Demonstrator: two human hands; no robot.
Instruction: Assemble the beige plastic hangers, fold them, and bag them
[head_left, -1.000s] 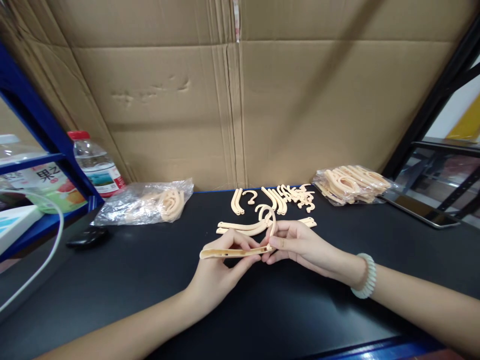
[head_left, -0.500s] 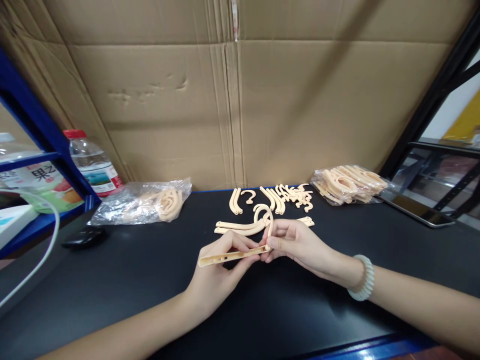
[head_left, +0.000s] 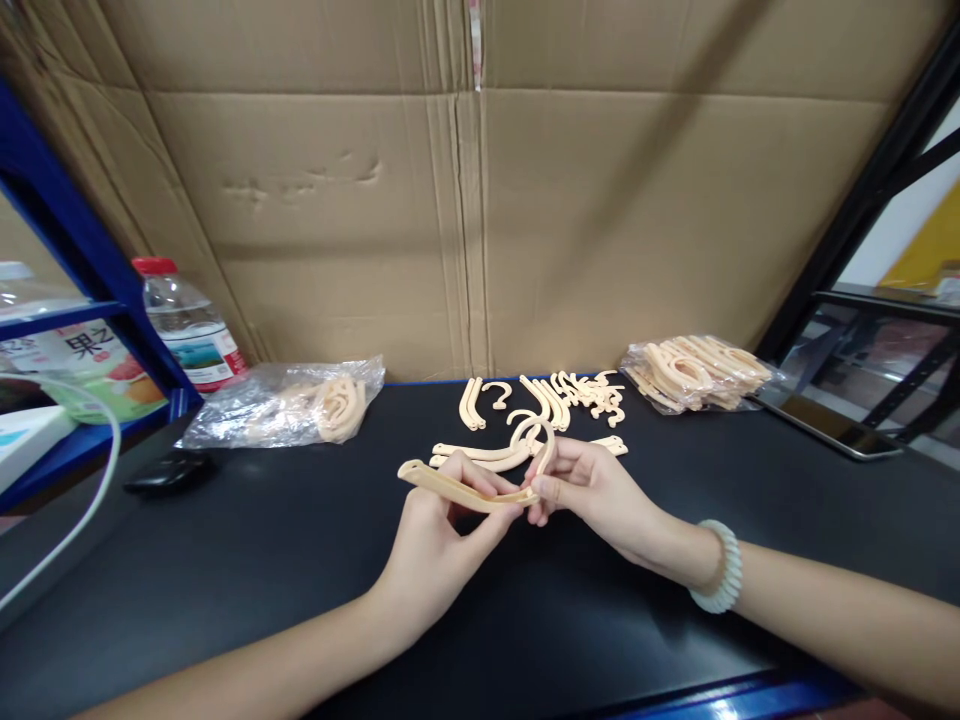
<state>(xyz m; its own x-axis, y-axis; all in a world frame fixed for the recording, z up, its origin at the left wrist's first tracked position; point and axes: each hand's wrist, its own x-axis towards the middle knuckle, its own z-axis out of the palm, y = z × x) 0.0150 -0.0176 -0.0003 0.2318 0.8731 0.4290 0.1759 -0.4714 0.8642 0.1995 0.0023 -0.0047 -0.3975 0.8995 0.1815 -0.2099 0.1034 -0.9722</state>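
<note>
In my left hand (head_left: 439, 545) is a beige plastic hanger arm (head_left: 450, 487), pinched between thumb and fingers, its free end pointing left and slightly up. My right hand (head_left: 592, 490) grips a curved beige hanger hook (head_left: 551, 440) that rises above the fingers. The hook's base meets the arm's right end at my right thumb; whether the two are locked together I cannot tell. Just behind my hands lie more hanger arms (head_left: 480, 456) on the black table, with another hook partly hidden by the held one.
Loose hanger arms (head_left: 471, 404), a single hook (head_left: 499, 393) and a pile of hooks (head_left: 600, 393) lie at the back. Bagged parts sit left (head_left: 330, 405) and right (head_left: 690, 370). A black mouse (head_left: 169, 473), a bottle (head_left: 187, 325) and a tablet (head_left: 832, 425) are at the sides.
The hanger arm in my left hand has turned, its left end rising so that its outer side shows more. The hook has tilted slightly right; both hands keep their grip.
</note>
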